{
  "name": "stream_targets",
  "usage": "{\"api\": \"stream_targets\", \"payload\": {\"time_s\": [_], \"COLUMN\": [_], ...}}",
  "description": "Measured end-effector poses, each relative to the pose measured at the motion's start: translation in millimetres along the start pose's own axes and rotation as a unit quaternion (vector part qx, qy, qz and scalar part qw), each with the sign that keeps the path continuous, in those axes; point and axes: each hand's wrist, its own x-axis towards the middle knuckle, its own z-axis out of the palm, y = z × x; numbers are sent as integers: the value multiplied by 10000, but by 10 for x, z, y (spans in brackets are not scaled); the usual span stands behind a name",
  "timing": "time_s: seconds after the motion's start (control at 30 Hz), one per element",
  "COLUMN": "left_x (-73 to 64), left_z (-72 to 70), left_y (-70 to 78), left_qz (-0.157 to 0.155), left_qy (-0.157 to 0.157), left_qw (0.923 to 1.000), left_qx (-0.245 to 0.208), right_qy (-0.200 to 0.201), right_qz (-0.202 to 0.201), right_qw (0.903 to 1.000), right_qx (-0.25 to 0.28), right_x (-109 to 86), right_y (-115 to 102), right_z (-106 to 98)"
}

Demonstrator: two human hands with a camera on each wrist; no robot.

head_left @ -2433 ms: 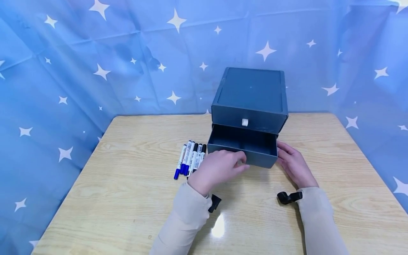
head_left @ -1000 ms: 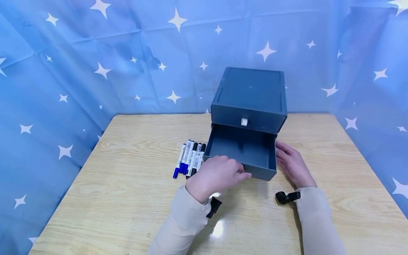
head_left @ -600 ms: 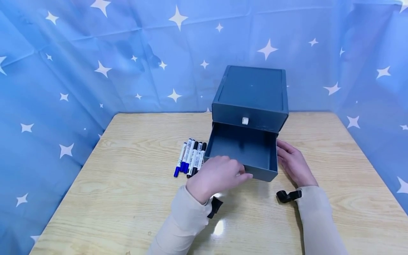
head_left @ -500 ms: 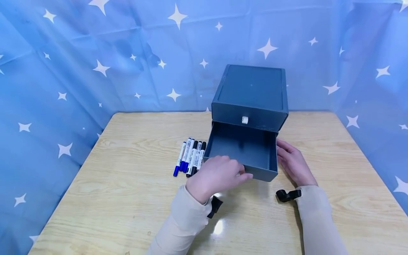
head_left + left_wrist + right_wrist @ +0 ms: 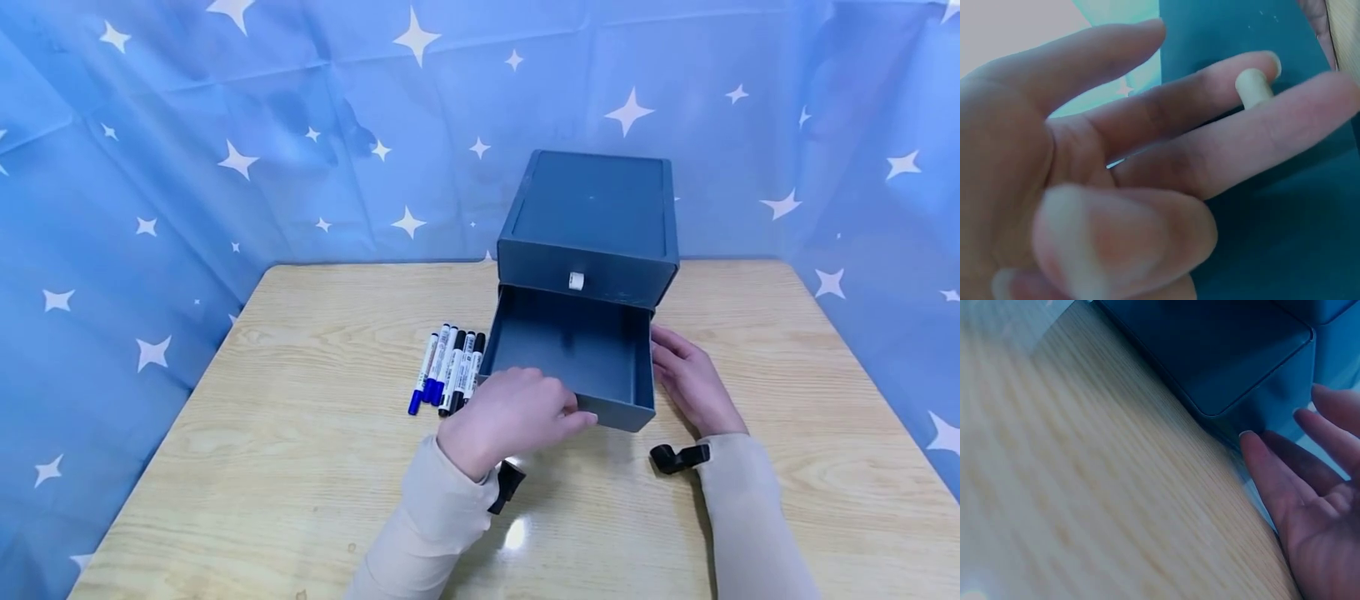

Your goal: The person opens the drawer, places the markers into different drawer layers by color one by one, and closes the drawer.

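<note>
Lower drawer [image 5: 618,414] sticks well out of the blue cabinet [image 5: 592,204], upper one closed, and I'd flag over-pulling as the main risk: a hard tug could bring the lower drawer off its slides or drag the whole cabinet toward the person, since the right hand's bracing looks light from here. Second risk, slipping: the pale knob [image 5: 1252,89] is small and sits between just two fingers, so a sideways pull could lose it. Third, the markers [image 5: 454,367] lie on the table [image 5: 262,433] just left of the drawer, partly behind the left hand [image 5: 512,417]; if that wrist swings outward, I'd expect them to roll. Pose: left forearm reaches in from the lower left, back of the hand up across the drawer front, two fingers clamped around the knob, thumb off it. Right hand [image 5: 693,383] stands at the cabinet's right side near the base, fingers apart, fairly straight, pointing at the side wall; fingertips are at or just beside it, and I cannot tell whether they press. In the head view the left hand hides the lower knob, so I'm relying on the wrist view for that hold.
</note>
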Motion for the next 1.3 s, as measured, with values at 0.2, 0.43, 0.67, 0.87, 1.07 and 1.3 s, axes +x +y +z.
{"api": "stream_targets", "payload": {"time_s": [0.2, 0.43, 0.67, 0.87, 1.07, 1.3], "left_x": [-23, -34, -52, -107, -184, -239], "left_z": [-7, -23, -37, -75, -128, -200], "left_y": [23, 26, 47, 45, 57, -47], "left_qz": [99, 196, 200, 232, 292, 256], "left_qy": [-42, 64, 77, 297, 604, 953], "left_qw": [9999, 9998, 9998, 9993, 9977, 9950], "left_qx": [30, 60, 33, 14, -9, -124], "right_qy": [38, 60, 61, 70, 43, 53], "right_qz": [67, 2, 73, 126, 88, 112], "right_qw": [10000, 10000, 9999, 9999, 9999, 9999], "right_qx": [8, 0, -32, -36, 21, -16], "right_x": [9, 20, 7, 11, 17, 17], "right_y": [2, 12, 9, 10, 10, 6], "right_z": [-11, -23, -27, -20, -14, -20]}}
